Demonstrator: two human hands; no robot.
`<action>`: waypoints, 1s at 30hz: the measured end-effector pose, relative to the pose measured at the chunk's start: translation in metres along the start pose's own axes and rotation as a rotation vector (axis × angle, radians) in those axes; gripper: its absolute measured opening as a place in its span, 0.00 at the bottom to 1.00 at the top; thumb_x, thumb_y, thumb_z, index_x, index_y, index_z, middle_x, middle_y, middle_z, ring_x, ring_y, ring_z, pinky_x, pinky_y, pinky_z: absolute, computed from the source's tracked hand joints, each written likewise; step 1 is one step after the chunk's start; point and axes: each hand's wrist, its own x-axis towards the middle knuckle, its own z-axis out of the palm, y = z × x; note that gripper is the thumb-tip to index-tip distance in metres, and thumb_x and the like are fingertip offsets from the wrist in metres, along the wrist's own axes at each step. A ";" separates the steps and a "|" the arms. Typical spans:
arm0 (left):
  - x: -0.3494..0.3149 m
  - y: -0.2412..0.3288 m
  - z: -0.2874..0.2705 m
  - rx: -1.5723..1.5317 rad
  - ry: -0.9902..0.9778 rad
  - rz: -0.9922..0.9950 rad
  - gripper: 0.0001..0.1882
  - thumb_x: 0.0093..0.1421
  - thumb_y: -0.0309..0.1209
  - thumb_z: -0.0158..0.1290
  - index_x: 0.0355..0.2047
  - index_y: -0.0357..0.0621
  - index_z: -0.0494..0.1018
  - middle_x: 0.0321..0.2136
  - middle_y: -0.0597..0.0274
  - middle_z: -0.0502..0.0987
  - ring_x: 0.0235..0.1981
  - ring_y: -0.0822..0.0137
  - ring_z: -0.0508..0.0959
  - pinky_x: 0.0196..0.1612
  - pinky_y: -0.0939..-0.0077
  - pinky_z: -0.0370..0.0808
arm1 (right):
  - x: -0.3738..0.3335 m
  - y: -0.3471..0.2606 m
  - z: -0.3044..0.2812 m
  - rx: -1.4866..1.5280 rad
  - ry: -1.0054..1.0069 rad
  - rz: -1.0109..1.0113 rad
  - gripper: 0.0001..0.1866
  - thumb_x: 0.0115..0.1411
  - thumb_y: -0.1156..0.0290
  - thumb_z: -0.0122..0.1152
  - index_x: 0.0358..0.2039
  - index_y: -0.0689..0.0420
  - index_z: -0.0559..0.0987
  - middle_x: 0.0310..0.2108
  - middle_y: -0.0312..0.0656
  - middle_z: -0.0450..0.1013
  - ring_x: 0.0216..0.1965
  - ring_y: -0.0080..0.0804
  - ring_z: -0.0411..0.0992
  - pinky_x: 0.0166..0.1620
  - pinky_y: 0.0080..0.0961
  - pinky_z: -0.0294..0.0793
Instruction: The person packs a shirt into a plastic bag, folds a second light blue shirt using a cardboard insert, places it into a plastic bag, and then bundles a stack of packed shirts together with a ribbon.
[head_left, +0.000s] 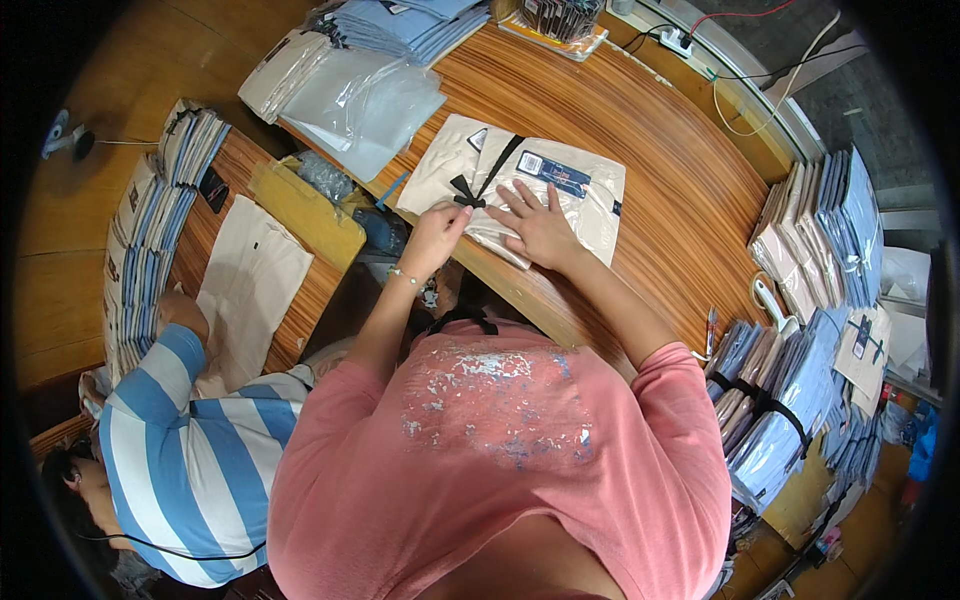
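On the table in front of me lies a bundle of folded cream garments point(600, 215) in clear plastic, with dark blue tags on top. A black fabric strip point(505, 160) runs across the bundle and gathers into a knot with loose ends near its front left side. My left hand point(437, 240) is closed at that knot, its fingertips pinching the strip. Beside it, my right hand point(540, 232) rests on the bundle with fingers spread, holding nothing.
Clear plastic bags point(375, 115) and blue packed garments point(400, 30) lie at the far left. Stacked garments point(810, 220), a white-handled tool point(768, 298) and strapped bundles point(770, 400) line the right. At left, a co-worker in a striped shirt point(190, 450) handles a cream garment point(250, 280).
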 end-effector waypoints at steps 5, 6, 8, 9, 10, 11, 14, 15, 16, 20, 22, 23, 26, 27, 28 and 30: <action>-0.013 0.037 -0.005 0.458 0.087 0.185 0.16 0.60 0.37 0.48 0.28 0.34 0.76 0.32 0.51 0.72 0.38 0.53 0.70 0.42 0.65 0.67 | 0.018 -0.002 0.008 0.033 0.022 0.124 0.25 0.58 0.54 0.48 0.56 0.44 0.68 0.64 0.40 0.52 0.67 0.42 0.44 0.59 0.69 0.39; -0.017 0.045 -0.004 0.531 0.076 0.204 0.16 0.60 0.38 0.48 0.29 0.36 0.76 0.33 0.52 0.72 0.39 0.53 0.69 0.43 0.65 0.66 | 0.023 -0.005 0.010 0.023 0.001 0.162 0.25 0.58 0.54 0.47 0.56 0.45 0.69 0.64 0.40 0.52 0.67 0.42 0.44 0.58 0.70 0.38; -0.016 0.048 -0.001 0.393 -0.035 0.191 0.15 0.60 0.38 0.48 0.33 0.37 0.77 0.32 0.51 0.73 0.38 0.53 0.70 0.44 0.64 0.66 | 0.027 -0.006 0.015 0.041 -0.034 0.148 0.26 0.56 0.53 0.49 0.54 0.49 0.71 0.64 0.42 0.52 0.67 0.43 0.43 0.57 0.73 0.36; -0.013 0.046 -0.004 0.298 -0.126 0.165 0.15 0.60 0.37 0.48 0.34 0.37 0.77 0.32 0.51 0.74 0.38 0.53 0.70 0.44 0.64 0.66 | 0.024 -0.007 0.013 0.107 -0.048 0.116 0.26 0.55 0.53 0.50 0.54 0.49 0.71 0.64 0.43 0.52 0.67 0.43 0.42 0.57 0.74 0.35; -0.010 0.043 -0.010 0.205 -0.217 0.136 0.15 0.60 0.37 0.48 0.35 0.38 0.77 0.32 0.51 0.74 0.38 0.53 0.70 0.44 0.63 0.66 | 0.024 -0.014 -0.001 0.174 -0.062 0.082 0.27 0.54 0.53 0.51 0.53 0.50 0.72 0.64 0.43 0.52 0.67 0.44 0.42 0.57 0.74 0.35; 0.001 0.027 -0.014 0.155 -0.095 0.115 0.15 0.60 0.36 0.47 0.37 0.38 0.76 0.32 0.51 0.76 0.41 0.53 0.71 0.46 0.63 0.66 | 0.016 -0.005 -0.024 0.403 -0.168 0.024 0.28 0.51 0.55 0.56 0.52 0.52 0.73 0.64 0.47 0.52 0.67 0.46 0.43 0.61 0.63 0.39; 0.034 -0.052 -0.030 0.287 0.361 0.007 0.22 0.58 0.38 0.50 0.49 0.35 0.68 0.46 0.39 0.69 0.47 0.46 0.68 0.52 0.62 0.64 | -0.016 0.037 -0.030 0.748 0.318 0.350 0.27 0.49 0.66 0.62 0.51 0.57 0.72 0.56 0.54 0.63 0.58 0.46 0.61 0.58 0.34 0.61; 0.045 -0.093 -0.028 0.237 0.406 -0.060 0.25 0.59 0.41 0.50 0.48 0.32 0.67 0.45 0.39 0.69 0.45 0.48 0.69 0.51 0.63 0.65 | -0.029 0.057 -0.026 0.583 0.468 0.555 0.24 0.51 0.66 0.62 0.49 0.58 0.73 0.53 0.53 0.65 0.52 0.44 0.65 0.53 0.34 0.66; 0.055 -0.119 -0.027 -0.058 0.388 -0.224 0.30 0.56 0.42 0.54 0.50 0.28 0.64 0.48 0.37 0.67 0.48 0.47 0.68 0.52 0.61 0.65 | -0.040 0.070 -0.019 0.412 0.611 0.758 0.21 0.54 0.66 0.61 0.48 0.59 0.73 0.50 0.53 0.68 0.47 0.42 0.69 0.47 0.34 0.71; 0.085 -0.107 -0.028 -0.318 -0.092 -0.338 0.35 0.57 0.45 0.54 0.55 0.29 0.58 0.49 0.45 0.68 0.50 0.61 0.69 0.52 0.72 0.66 | -0.060 0.083 -0.002 0.975 0.335 1.043 0.24 0.53 0.69 0.63 0.48 0.65 0.68 0.41 0.51 0.72 0.40 0.40 0.72 0.42 0.30 0.73; 0.087 -0.078 -0.020 -0.351 -0.175 -0.319 0.37 0.57 0.45 0.54 0.56 0.29 0.57 0.50 0.48 0.68 0.50 0.65 0.69 0.52 0.75 0.66 | -0.047 0.069 0.023 0.839 0.592 0.880 0.27 0.53 0.70 0.63 0.49 0.68 0.65 0.37 0.50 0.73 0.38 0.39 0.72 0.43 0.30 0.72; 0.082 -0.067 -0.018 -0.356 -0.226 -0.300 0.37 0.57 0.44 0.55 0.57 0.29 0.56 0.50 0.48 0.68 0.51 0.65 0.69 0.53 0.76 0.66 | -0.034 0.054 0.011 0.819 0.597 0.895 0.28 0.52 0.71 0.63 0.49 0.69 0.63 0.39 0.55 0.72 0.41 0.43 0.72 0.45 0.32 0.71; 0.079 -0.054 -0.015 -0.378 -0.313 -0.280 0.34 0.56 0.42 0.56 0.54 0.30 0.58 0.48 0.49 0.70 0.48 0.65 0.71 0.51 0.75 0.67 | -0.026 0.025 -0.012 0.814 0.638 0.901 0.28 0.52 0.69 0.62 0.48 0.69 0.63 0.40 0.61 0.71 0.43 0.52 0.72 0.46 0.36 0.70; 0.084 -0.069 -0.015 -0.387 -0.316 -0.312 0.33 0.56 0.43 0.57 0.53 0.30 0.59 0.47 0.49 0.71 0.47 0.65 0.72 0.49 0.74 0.68 | -0.031 0.030 -0.003 0.817 0.566 0.909 0.28 0.53 0.68 0.62 0.49 0.69 0.63 0.40 0.61 0.71 0.43 0.52 0.71 0.46 0.35 0.69; 0.087 -0.075 -0.015 -0.398 -0.319 -0.347 0.33 0.56 0.44 0.57 0.52 0.31 0.60 0.45 0.49 0.72 0.45 0.65 0.73 0.48 0.74 0.69 | -0.034 0.030 -0.005 0.820 0.489 0.917 0.28 0.53 0.67 0.62 0.49 0.69 0.63 0.41 0.62 0.71 0.44 0.53 0.71 0.46 0.35 0.69; 0.090 -0.088 -0.010 -0.353 -0.246 -0.301 0.28 0.56 0.45 0.56 0.45 0.32 0.66 0.37 0.51 0.77 0.37 0.64 0.77 0.41 0.72 0.72 | -0.053 0.031 -0.014 0.814 0.300 1.026 0.28 0.54 0.64 0.61 0.50 0.67 0.65 0.41 0.59 0.71 0.45 0.54 0.70 0.46 0.36 0.69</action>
